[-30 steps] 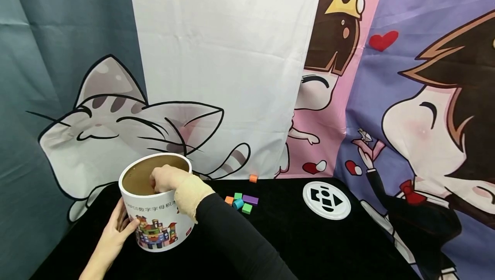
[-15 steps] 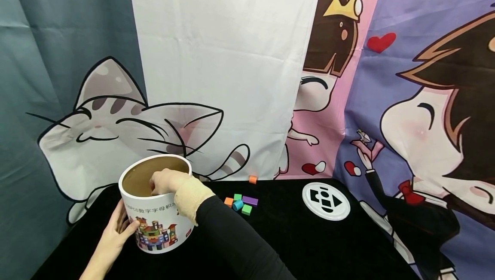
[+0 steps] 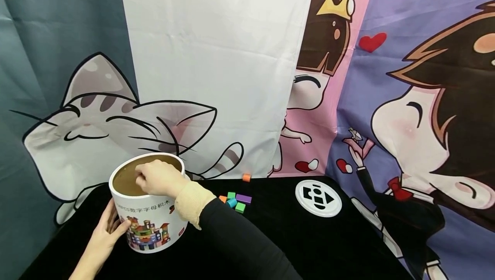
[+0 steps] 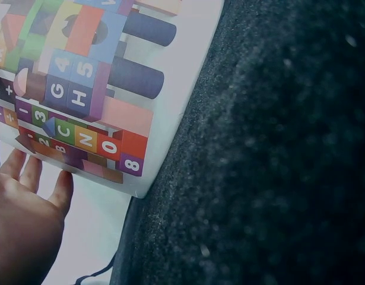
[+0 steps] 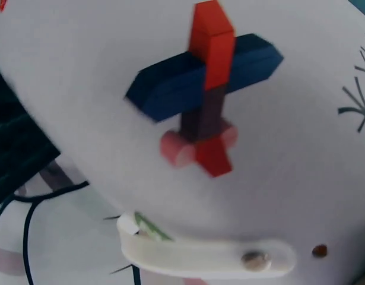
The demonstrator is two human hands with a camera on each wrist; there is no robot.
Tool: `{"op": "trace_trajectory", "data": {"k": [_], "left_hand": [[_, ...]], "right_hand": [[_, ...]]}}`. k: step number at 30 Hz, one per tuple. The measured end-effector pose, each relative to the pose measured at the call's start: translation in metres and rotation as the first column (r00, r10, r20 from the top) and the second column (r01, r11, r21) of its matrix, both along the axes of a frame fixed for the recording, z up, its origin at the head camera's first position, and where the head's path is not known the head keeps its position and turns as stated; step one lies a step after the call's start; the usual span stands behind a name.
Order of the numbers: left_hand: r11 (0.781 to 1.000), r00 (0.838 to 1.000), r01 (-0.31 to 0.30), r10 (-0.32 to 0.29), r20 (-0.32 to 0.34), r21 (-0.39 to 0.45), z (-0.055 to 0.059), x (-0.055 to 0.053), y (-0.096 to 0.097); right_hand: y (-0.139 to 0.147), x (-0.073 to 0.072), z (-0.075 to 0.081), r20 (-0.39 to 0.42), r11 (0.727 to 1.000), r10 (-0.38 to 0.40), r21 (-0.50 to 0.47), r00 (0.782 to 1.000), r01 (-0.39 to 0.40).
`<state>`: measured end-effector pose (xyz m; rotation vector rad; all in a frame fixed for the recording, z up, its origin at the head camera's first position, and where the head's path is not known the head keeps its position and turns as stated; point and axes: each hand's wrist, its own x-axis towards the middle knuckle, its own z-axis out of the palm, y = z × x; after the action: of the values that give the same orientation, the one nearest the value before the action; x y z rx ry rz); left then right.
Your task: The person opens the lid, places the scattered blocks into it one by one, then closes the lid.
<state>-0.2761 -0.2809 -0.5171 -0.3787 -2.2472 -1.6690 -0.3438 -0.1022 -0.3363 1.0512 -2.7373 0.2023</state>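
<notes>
1. The left hand [image 3: 105, 231] gripped the white bucket [image 3: 148, 211], which stood toward the table's [image 3: 309, 245] far left corner; a loosened grip might have let it slide or tip.
2. The right hand [image 3: 160, 178] hung bent over the bucket's mouth; whether it held anything could not be told. Its cuff [image 3: 193, 205], if snagged on the rim, could have tilted the bucket.
3. The lone orange block [image 3: 246, 178] lay at the far edge, likely to drop if nudged.

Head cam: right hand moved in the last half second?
Yes. Judged against the white lid, the right hand has shifted slightly up and left in the head view.
</notes>
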Motion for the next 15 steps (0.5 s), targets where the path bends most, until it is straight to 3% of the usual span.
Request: {"op": "trace_trajectory", "data": {"k": [6,11,15], "left_hand": [[1.0,1.0,-0.006,0.006,0.014,-0.01,0.001,-0.001,0.0],[1.0,1.0,-0.011,0.011,0.017,-0.007,0.0,-0.002,-0.001],[1.0,1.0,-0.004,0.004,0.01,-0.003,0.0,-0.002,-0.003]], "right_hand": [[0.011,0.003,-0.003,-0.072,0.999,0.017,-0.05,0.997,-0.02],[0.023,-0.001,-0.007,-0.17,0.989,0.072,-0.119,0.983,-0.093],[0.04,-0.006,-0.007,-0.215,0.983,0.045,-0.163,0.976,-0.081]]}}
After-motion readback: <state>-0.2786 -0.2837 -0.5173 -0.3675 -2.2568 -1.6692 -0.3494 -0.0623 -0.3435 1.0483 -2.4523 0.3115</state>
